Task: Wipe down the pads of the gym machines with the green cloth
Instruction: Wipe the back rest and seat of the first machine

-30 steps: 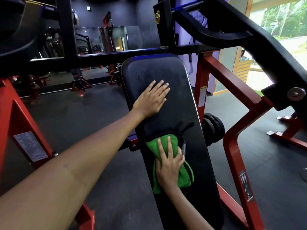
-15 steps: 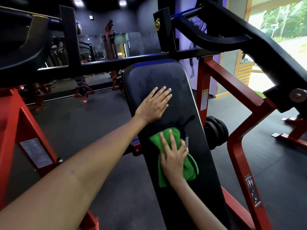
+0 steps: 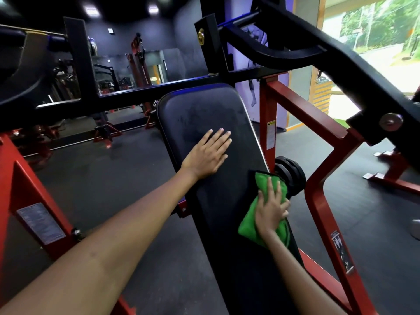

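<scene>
The left hand (image 3: 208,155) lies flat on the black pad (image 3: 218,123) while the right hand (image 3: 271,209), fingers spread, presses the green cloth (image 3: 251,221) at its right edge.

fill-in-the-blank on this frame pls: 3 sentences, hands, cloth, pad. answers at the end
1. The right hand presses a cloth coloured ____.
2. The left hand lies flat with fingers straight on the black ____.
3. The cloth sits at the pad's ____ edge, beside the black weight plates.

Answers: green; pad; right
</scene>
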`<state>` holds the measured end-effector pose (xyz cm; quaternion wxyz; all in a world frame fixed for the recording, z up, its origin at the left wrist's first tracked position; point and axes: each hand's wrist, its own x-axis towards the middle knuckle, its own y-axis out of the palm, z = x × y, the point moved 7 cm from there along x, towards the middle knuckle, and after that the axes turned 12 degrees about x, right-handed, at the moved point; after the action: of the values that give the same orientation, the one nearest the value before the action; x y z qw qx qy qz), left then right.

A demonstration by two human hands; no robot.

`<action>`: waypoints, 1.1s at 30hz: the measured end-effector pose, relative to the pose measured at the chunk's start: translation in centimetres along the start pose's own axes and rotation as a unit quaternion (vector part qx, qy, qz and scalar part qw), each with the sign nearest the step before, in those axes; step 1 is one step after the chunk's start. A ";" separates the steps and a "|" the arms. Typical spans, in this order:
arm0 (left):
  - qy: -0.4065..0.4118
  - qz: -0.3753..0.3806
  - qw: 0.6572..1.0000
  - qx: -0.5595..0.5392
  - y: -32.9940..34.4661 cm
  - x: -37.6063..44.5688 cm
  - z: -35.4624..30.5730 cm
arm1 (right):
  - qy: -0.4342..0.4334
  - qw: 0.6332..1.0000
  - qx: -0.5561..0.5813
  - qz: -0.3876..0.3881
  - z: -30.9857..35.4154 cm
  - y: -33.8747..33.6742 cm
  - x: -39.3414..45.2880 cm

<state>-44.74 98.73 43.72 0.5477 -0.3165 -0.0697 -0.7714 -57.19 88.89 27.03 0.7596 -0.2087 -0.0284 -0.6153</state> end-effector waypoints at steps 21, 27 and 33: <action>0.039 0.007 0.998 -0.043 -1.8 -4.2 -7.8 | -0.023 0.999 -0.011 0.028 -0.8 2.4 -8.9; 0.018 0.011 0.999 -0.041 -2.1 -4.8 -8.0 | -0.166 0.972 -0.091 0.140 -5.1 2.0 -14.3; 0.022 0.013 0.999 -0.028 -2.0 -4.8 -8.2 | 0.097 0.995 0.011 0.033 -7.9 -0.8 -7.2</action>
<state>-48.89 99.64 35.03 0.5497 -0.3160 -0.0319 -0.7726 -61.40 92.57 17.91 0.7809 -0.1411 0.0455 -0.6068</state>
